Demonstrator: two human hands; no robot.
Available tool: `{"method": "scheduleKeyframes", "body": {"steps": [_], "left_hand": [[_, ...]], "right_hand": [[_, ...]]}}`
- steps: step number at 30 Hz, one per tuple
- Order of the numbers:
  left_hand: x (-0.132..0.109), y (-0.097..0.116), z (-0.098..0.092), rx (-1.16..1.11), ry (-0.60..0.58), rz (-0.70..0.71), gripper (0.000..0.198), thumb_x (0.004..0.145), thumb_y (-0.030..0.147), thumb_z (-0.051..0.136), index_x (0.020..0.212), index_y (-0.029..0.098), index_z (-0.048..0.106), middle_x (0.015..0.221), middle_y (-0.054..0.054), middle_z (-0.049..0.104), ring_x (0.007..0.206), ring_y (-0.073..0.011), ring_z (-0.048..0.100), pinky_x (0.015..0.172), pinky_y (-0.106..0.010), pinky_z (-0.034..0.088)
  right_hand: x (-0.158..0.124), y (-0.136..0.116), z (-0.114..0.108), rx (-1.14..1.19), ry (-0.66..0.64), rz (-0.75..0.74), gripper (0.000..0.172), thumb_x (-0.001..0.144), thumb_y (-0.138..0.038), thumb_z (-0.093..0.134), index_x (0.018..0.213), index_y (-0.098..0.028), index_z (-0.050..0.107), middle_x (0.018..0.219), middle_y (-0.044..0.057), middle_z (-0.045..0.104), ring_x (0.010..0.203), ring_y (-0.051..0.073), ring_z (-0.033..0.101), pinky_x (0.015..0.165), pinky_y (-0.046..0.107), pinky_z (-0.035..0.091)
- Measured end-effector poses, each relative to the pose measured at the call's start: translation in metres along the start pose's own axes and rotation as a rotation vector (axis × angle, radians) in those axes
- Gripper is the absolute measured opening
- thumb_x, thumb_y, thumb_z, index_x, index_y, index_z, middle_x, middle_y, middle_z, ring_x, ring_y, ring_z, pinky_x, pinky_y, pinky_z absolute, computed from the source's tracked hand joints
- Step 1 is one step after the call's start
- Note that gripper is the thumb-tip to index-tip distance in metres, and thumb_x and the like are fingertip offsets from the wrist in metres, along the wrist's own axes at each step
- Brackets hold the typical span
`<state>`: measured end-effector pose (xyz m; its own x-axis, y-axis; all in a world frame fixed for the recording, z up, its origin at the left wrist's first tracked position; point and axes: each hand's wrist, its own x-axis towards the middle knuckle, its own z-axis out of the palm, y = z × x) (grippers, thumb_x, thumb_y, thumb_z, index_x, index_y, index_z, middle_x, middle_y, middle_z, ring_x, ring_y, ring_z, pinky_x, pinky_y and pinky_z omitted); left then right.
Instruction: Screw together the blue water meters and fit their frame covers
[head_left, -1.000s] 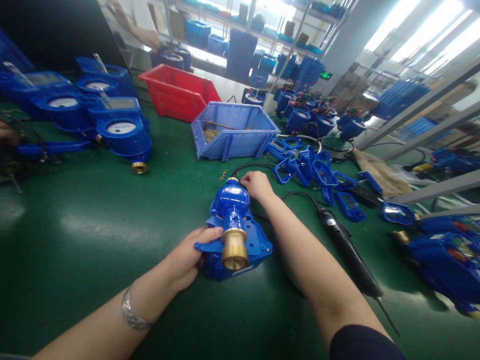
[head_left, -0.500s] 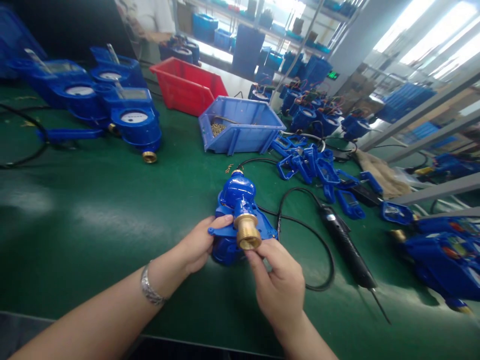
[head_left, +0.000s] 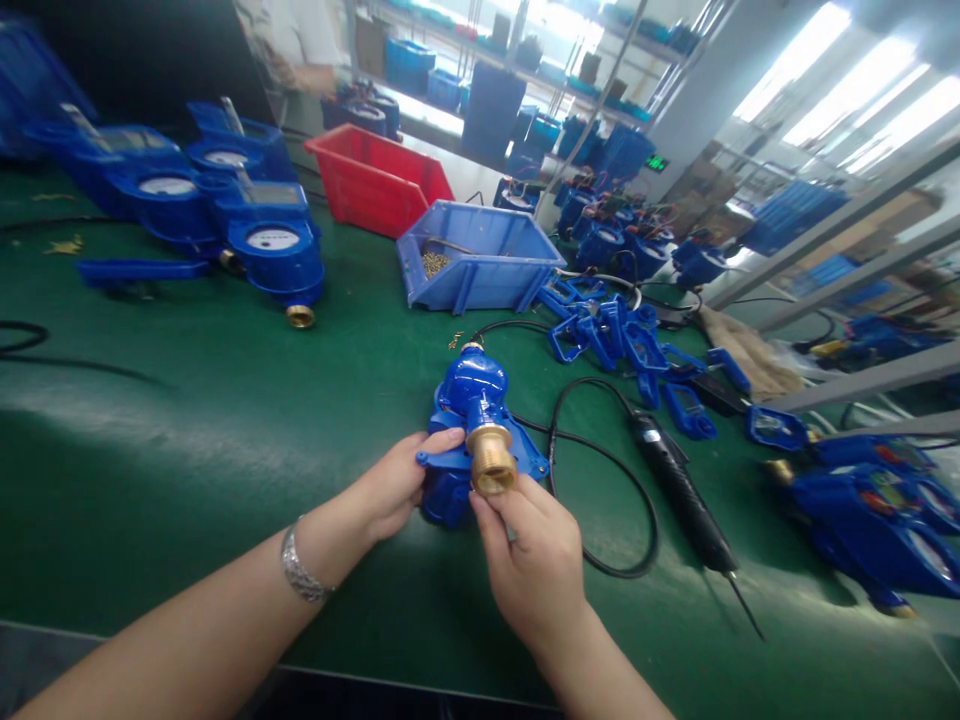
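A blue water meter (head_left: 475,385) with a threaded brass end (head_left: 493,462) is held over the green bench, its brass end towards me. My left hand (head_left: 401,485) grips the meter's left side, thumb on top of a flat blue flange and fingers beneath. My right hand (head_left: 534,560) is closed, its thumb and forefinger drawn together just under the brass end. Whatever lies between those fingertips is hidden. To the right, a black electric screwdriver (head_left: 682,490) lies on the bench with its bit pointing towards me.
A blue bin (head_left: 495,275) containing small brass-coloured screws stands behind the meter, beside a red bin (head_left: 367,190). Several finished-looking meters (head_left: 271,250) stand at left. Loose blue frames (head_left: 637,345) and a black cable (head_left: 652,540) lie right. A person (head_left: 307,60) is across the bench.
My right hand has shifted left beneath the brass end. The left hand keeps its hold on the meter. The view has turned slightly.
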<state>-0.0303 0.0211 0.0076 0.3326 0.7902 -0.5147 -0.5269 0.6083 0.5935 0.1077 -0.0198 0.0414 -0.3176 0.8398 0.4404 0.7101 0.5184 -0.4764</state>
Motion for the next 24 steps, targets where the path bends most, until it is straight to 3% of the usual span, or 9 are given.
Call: {"method": "scheduleKeyframes", "body": {"steps": [3,6,8,10,11,15,20,22,24], "left_hand": [[-0.002,0.000,0.000,0.034,0.019,-0.017,0.026,0.073,0.034,0.068,0.088,0.013,0.070,0.076,-0.005,0.073,0.070,-0.0157,0.065,0.067,-0.023,0.049],[-0.003,0.001,0.001,0.035,0.031,-0.034,0.024,0.075,0.032,0.066,0.089,0.013,0.070,0.083,-0.006,0.074,0.078,-0.0179,0.067,0.072,-0.024,0.051],[-0.004,0.002,0.002,0.039,0.036,-0.056,0.024,0.077,0.031,0.065,0.091,0.013,0.070,0.087,-0.007,0.074,0.083,-0.0187,0.068,0.074,-0.025,0.052],[-0.005,0.003,0.002,0.060,0.059,-0.075,0.022,0.078,0.032,0.064,0.090,0.014,0.070,0.085,-0.005,0.074,0.079,-0.0182,0.068,0.071,-0.025,0.053],[-0.005,0.004,0.002,0.074,0.072,-0.081,0.021,0.078,0.032,0.063,0.089,0.015,0.070,0.083,-0.005,0.074,0.076,-0.0178,0.068,0.068,-0.025,0.054],[-0.007,0.008,0.005,0.115,0.128,-0.093,0.015,0.079,0.027,0.062,0.084,0.016,0.070,0.072,-0.002,0.073,0.061,-0.0150,0.066,0.054,-0.022,0.051],[-0.007,0.005,0.007,0.122,0.153,-0.137,0.016,0.076,0.028,0.062,0.081,0.014,0.070,0.064,-0.002,0.071,0.055,-0.0146,0.063,0.049,-0.021,0.047],[-0.006,-0.001,0.008,0.141,0.099,-0.168,0.021,0.072,0.031,0.067,0.083,0.013,0.069,0.071,-0.004,0.073,0.062,-0.0162,0.066,0.057,-0.023,0.050],[-0.005,-0.008,0.012,0.160,0.034,-0.198,0.028,0.068,0.034,0.071,0.086,0.012,0.069,0.080,-0.006,0.074,0.071,-0.0176,0.067,0.068,-0.025,0.051]], "right_hand": [[-0.004,-0.003,-0.004,-0.056,-0.071,-0.047,0.024,0.089,-0.015,0.045,0.078,-0.014,0.067,0.065,0.008,0.063,0.060,0.019,0.057,0.056,0.028,0.044],[-0.007,0.010,-0.022,-0.061,-0.142,-0.064,0.025,0.091,-0.021,0.043,0.097,-0.013,0.066,0.072,0.008,0.065,0.064,0.019,0.059,0.059,0.027,0.047],[-0.007,0.034,-0.043,-0.224,-0.127,0.117,0.027,0.091,-0.025,0.043,0.104,-0.016,0.065,0.082,0.008,0.067,0.074,0.018,0.062,0.070,0.026,0.049],[-0.006,0.069,-0.066,-0.555,-0.098,0.507,0.027,0.091,-0.026,0.044,0.107,-0.019,0.064,0.093,0.009,0.067,0.086,0.020,0.063,0.081,0.029,0.048],[-0.006,0.088,-0.077,-0.648,-0.076,0.631,0.031,0.090,-0.024,0.043,0.115,-0.016,0.060,0.099,0.013,0.065,0.092,0.024,0.062,0.084,0.034,0.047],[-0.010,0.156,-0.097,-0.777,-0.129,0.867,0.050,0.081,-0.021,0.055,0.128,-0.004,0.049,0.101,0.028,0.059,0.097,0.041,0.058,0.075,0.052,0.047],[-0.022,0.187,-0.099,-0.685,-0.182,0.923,0.055,0.081,-0.023,0.054,0.133,-0.010,0.043,0.097,0.022,0.065,0.087,0.036,0.064,0.073,0.048,0.049],[-0.026,0.186,-0.109,-0.656,-0.135,0.916,0.057,0.082,-0.026,0.054,0.136,-0.013,0.039,0.105,0.021,0.064,0.092,0.036,0.064,0.076,0.048,0.049],[-0.027,0.178,-0.124,-0.606,0.043,0.891,0.064,0.080,-0.030,0.056,0.138,-0.014,0.034,0.112,0.019,0.062,0.098,0.035,0.062,0.081,0.048,0.049]]}}
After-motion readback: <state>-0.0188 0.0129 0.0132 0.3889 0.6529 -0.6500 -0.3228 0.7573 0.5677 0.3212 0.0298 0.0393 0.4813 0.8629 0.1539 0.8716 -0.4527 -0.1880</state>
